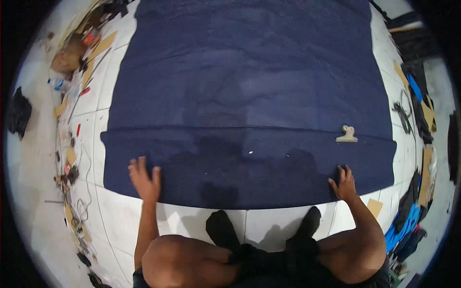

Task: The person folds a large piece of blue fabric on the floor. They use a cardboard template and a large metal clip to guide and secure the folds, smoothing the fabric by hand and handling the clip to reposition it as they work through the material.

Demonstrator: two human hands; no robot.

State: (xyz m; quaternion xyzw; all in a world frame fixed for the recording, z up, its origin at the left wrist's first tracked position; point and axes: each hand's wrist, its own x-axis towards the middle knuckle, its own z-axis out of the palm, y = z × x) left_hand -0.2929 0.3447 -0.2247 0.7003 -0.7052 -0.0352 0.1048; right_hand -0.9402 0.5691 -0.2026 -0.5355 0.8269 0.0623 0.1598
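A wide sheet of dark navy fabric [288, 91] lies spread over the floor in front of me. Its near part forms a band with a raised fold line running from side to side. On the left of this band my left hand [145, 181] rests flat, fingers spread. My right hand [344, 184] lies on the band's right part, fingers stretched out and slightly apart. Beyond the right hand, a metal bulldog clip [347, 134] sits on the fabric at the fold line. A small white scrap [250, 152] lies near the band's middle.
White floor tiles [115, 216] show around the fabric. Along the left wall are a plastic bottle [58, 85], card pieces and cables. On the right lie a black cord [402, 116], blue and black cloth [406, 225] and a tan card piece [374, 208]. My feet stand at the near edge.
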